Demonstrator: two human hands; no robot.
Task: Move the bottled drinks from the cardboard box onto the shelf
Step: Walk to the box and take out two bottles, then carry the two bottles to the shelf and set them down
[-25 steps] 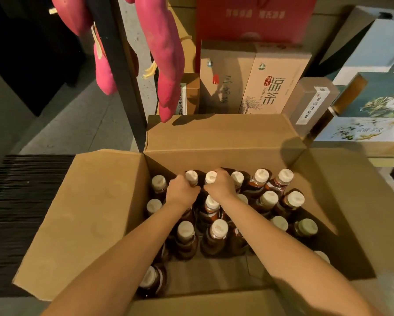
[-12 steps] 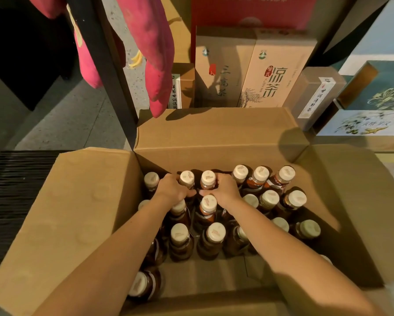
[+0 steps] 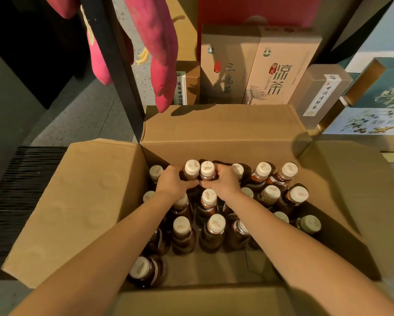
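Cardboard box (image 3: pixel 214 131); a double pick
Left hand (image 3: pixel 172 184) curls round one bottle (image 3: pixel 192 168), right hand (image 3: pixel 224 184) round its neighbour (image 3: pixel 207 169); lift both straight up, so they clear the other caps (image 3: pixel 209 197)

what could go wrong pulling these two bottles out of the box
1. The left hand grips one capped bottle and the right hand the bottle beside it; lifted together they may knock.
2. Packed neighbouring bottles could be dragged over.
3. The pink cloth hanging above the cardboard box may snag.
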